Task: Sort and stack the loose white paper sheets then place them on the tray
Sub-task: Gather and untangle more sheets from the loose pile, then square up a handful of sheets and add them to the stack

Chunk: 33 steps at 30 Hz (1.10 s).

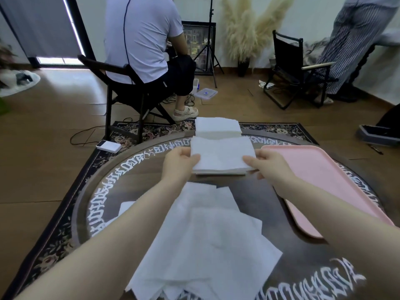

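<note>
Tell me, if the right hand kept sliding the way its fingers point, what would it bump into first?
The right hand points left across the small paper stack it grips, so it would probably meet the left hand holding the opposite edge. Depth is hard to judge from this view.

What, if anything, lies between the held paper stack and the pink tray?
Nothing visible. Both hands, left hand and right hand, grip the paper stack; the pink tray sits right beside it, its surface bare.
</note>
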Available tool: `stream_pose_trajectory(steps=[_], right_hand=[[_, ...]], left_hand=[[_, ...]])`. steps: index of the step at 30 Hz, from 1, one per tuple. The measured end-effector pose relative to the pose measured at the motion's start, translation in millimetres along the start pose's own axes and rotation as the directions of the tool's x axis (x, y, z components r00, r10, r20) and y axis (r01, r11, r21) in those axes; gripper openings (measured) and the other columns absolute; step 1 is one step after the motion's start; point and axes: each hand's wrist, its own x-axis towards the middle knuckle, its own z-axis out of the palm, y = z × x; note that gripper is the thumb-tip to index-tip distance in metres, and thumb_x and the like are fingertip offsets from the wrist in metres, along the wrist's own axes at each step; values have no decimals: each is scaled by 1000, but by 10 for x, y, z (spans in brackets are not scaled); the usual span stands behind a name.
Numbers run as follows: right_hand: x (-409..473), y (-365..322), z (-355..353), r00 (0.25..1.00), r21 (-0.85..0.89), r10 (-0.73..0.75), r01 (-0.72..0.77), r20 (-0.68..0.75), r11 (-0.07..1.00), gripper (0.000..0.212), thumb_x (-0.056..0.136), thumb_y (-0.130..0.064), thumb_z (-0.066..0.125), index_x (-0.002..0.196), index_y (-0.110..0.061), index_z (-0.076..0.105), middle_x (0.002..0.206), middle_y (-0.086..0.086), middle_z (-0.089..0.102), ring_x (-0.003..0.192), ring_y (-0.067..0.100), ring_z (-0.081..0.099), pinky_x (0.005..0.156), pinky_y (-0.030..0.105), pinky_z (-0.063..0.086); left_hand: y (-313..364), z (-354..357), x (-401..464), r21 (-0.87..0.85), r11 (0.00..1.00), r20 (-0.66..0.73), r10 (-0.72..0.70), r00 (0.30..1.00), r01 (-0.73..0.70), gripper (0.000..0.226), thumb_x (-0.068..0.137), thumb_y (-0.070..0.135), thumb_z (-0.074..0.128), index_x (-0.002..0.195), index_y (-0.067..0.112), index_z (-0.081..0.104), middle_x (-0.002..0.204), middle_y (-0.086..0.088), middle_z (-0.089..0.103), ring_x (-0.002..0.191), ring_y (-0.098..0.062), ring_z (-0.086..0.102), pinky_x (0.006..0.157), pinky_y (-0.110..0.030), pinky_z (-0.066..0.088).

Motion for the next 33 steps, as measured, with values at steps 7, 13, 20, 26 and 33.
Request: stream_pose_trajectory(steps=[7,13,20,26,33], right_hand=[[698,267,213,996,1,77,-77,-51,997,18,96,-15,61,114,-12,58,95,2,64,64,16,61,50,24,46],[848,546,272,982,59,171,-167,-82,984,15,94,-16,62,108,-15,56,87,0,59,64,18,54,70,41,47],[803,547,258,985,92,154,-146,-84,985,17,92,-9,60,88,-25,55,87,-1,61,62,15,55,65,34,47],[785,517,240,979,128,185,-174,-86,976,16,91,-6,57,91,-22,56,88,-2,59,63,17,54,62,33,48],[783,541,225,978,86,194,-187,-78,979,13,92,-11,59,100,-20,54,93,1,58,68,18,56,74,41,46]], left_hand=[[-208,265,729,140,988,4,-67,998,66,34,96,18,55,129,12,57,122,-5,63,87,-26,62,67,-36,55],[-449,330,861,171,980,-5,-108,994,107,33,96,17,57,128,13,57,105,-1,60,69,-13,53,62,-34,55],[-460,263,816,122,989,44,-86,995,80,32,94,15,62,126,16,57,115,-3,64,82,-19,58,52,-25,42],[-474,257,793,94,994,104,-59,993,49,34,91,12,66,124,18,60,110,-12,69,82,-22,61,55,-26,45],[-484,252,808,139,988,99,-82,992,67,38,91,17,67,127,16,58,100,-7,68,78,-23,61,59,-31,48]])
